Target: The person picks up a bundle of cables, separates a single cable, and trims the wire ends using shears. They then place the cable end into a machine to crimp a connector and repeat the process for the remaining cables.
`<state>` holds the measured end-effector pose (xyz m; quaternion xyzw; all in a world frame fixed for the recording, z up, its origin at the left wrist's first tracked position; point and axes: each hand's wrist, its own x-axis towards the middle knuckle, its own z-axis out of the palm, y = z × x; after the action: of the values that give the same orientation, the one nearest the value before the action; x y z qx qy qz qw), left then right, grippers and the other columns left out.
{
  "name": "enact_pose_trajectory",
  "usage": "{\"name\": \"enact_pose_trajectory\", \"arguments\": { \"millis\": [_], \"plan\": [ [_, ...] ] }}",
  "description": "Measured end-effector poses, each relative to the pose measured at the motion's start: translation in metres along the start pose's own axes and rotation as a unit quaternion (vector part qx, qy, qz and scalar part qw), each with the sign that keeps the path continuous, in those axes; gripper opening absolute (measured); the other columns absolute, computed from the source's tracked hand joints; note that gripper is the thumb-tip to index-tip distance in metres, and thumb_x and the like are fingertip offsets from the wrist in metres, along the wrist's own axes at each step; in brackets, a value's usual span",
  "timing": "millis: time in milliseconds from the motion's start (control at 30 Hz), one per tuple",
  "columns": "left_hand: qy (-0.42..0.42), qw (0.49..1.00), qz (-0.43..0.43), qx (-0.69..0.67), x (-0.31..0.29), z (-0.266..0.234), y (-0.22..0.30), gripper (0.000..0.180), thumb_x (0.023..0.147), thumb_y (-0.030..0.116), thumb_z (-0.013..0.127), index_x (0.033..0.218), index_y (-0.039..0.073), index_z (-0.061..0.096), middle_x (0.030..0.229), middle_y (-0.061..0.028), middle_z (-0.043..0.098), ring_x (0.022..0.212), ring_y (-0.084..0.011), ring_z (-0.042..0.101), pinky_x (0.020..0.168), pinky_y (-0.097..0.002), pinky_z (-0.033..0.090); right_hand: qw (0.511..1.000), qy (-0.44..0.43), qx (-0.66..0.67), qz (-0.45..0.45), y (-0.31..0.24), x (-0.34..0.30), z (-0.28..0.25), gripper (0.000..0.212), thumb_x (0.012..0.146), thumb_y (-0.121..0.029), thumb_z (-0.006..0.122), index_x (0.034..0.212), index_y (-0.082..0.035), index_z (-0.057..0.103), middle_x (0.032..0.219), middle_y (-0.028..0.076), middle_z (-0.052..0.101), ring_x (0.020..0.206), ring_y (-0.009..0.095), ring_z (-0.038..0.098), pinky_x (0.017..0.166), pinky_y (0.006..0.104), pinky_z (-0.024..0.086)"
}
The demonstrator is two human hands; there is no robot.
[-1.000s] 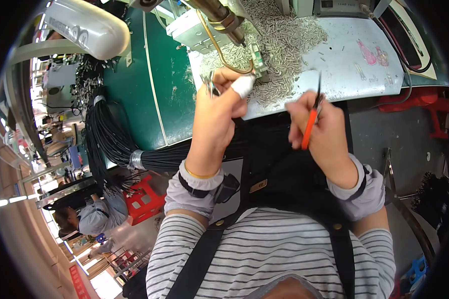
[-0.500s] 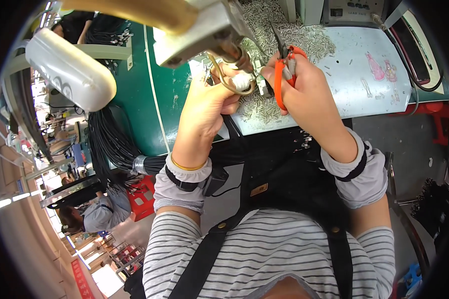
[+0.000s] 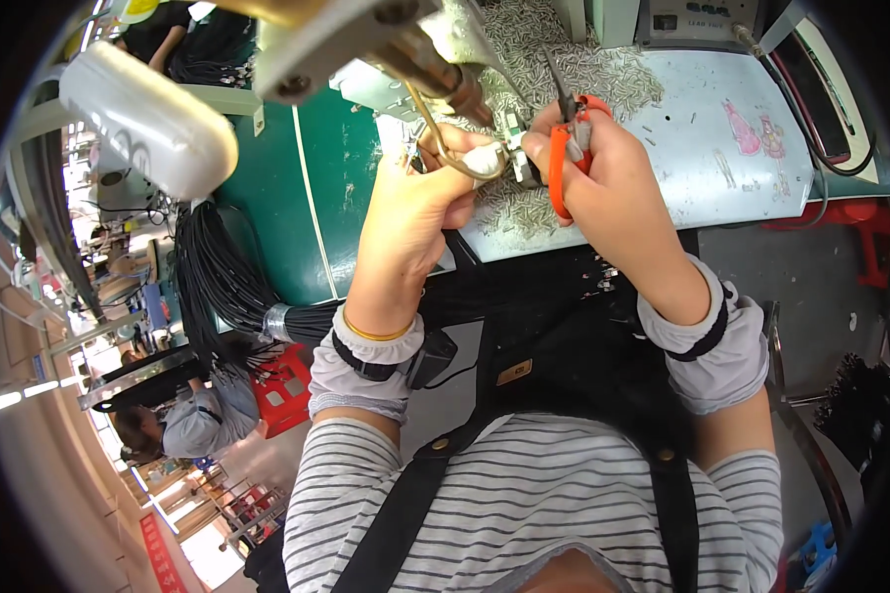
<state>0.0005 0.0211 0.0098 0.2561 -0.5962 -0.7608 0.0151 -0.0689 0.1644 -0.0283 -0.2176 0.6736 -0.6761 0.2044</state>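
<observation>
My left hand (image 3: 412, 203) is closed in a pinch beside the small metal fixture (image 3: 517, 148), with a white cover on the thumb (image 3: 484, 158). What its fingertips hold is hidden. A bent brass-coloured rod (image 3: 433, 124) passes in front of these fingers, and a metal soldering-type head (image 3: 470, 99) hangs just above. My right hand (image 3: 608, 178) holds orange-handled snips (image 3: 560, 163) against the palm, their dark jaws pointing away from me. The same hand's thumb and forefinger reach the right side of the fixture.
Many small silvery pins (image 3: 613, 84) lie heaped on the pale sheet (image 3: 697, 168) around the fixture. A bundle of black cables (image 3: 218, 272) hangs at the left and runs over my lap. A white rounded lamp-like housing (image 3: 153, 124) hangs upper left. A grey box (image 3: 702, 25) stands behind.
The machine head and the white housing appear slightly higher in the picture. Both hands stay nearly in place, with the left pinch and the grip on the snips kept.
</observation>
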Motion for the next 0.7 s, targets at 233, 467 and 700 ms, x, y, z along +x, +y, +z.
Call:
{"name": "enact_pose_trajectory", "arguments": {
  "millis": [233,467,700],
  "plan": [
    [0.029,0.998,0.039,0.034,-0.038,0.013,-0.011,0.012,0.079,0.002,0.055,0.090,0.001,0.051,0.070,-0.0019,0.053,0.057,-0.0073,0.046,0.051,-0.0195,0.037,0.999,-0.012,0.041,0.006,-0.014,-0.032,-0.012,0.009,0.083,-0.010,0.053,0.082,-0.001,0.049,0.060,-0.003,0.043,0.046,0.003,0.037,0.042,0.0193,0.031],
    [-0.059,0.979,0.140,0.133,-0.063,0.023,-0.039,0.014,0.083,-0.002,0.046,0.097,-0.001,0.048,0.079,-0.0030,0.052,0.071,-0.0092,0.050,0.064,-0.0219,0.041,0.955,0.062,-0.204,-0.204,-0.030,-0.061,0.000,0.010,0.082,-0.009,0.054,0.085,0.001,0.052,0.058,-0.003,0.045,0.045,0.004,0.036,0.043,0.0195,0.028],
    [-0.076,0.991,0.091,0.063,-0.070,0.018,-0.054,0.019,0.083,0.000,0.049,0.102,-0.002,0.048,0.085,-0.0041,0.054,0.076,-0.0098,0.051,0.070,-0.0203,0.041,0.959,-0.102,0.216,0.151,-0.027,-0.058,-0.013,0.013,0.082,-0.007,0.054,0.092,0.000,0.058,0.059,-0.001,0.050,0.046,0.004,0.040,0.042,0.0178,0.030]
  ]
}}
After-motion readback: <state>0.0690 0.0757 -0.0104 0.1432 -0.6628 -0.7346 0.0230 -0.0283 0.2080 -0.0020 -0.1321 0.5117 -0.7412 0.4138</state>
